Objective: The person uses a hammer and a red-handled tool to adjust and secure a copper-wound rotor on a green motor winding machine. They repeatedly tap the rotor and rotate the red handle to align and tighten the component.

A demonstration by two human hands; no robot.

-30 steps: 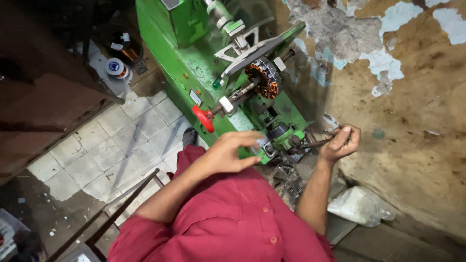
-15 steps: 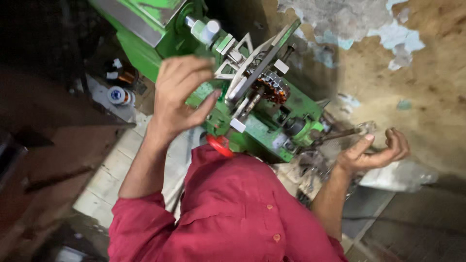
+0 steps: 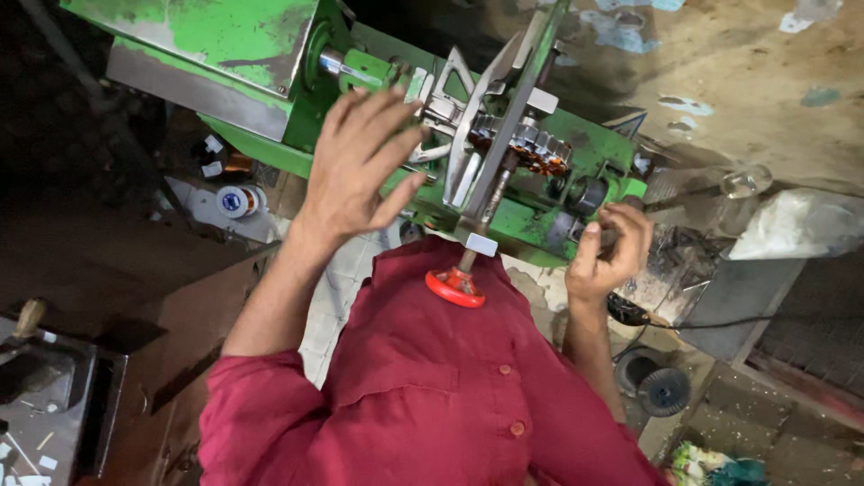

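The green winding machine [image 3: 270, 54] stretched across the top of the view, from its big boxy housing at the upper left to a narrower bed at the right, set on a tiled floor beside a stained wall. Below its left end lay a small white-and-blue tape roll [image 3: 236, 201] on the floor. The left hand [image 3: 360, 166] was raised in front of the machine's shaft, fingers spread and open, gripping nothing; whether the fingertips touched the metal frame behind them could not be told from this angle. Just to its right sat the grey spoked frame [image 3: 490, 135] with copper coil windings [image 3: 540, 155] behind it (dark orange, partly hidden by the bars). A red round knob [image 3: 455, 287] on a short stem hung below the frame, over the person's red shirt [image 3: 432, 396]. Farther right, the right hand [image 3: 612, 252] was curled closed around a handle [image 3: 605, 236] at the machine's lower right end.
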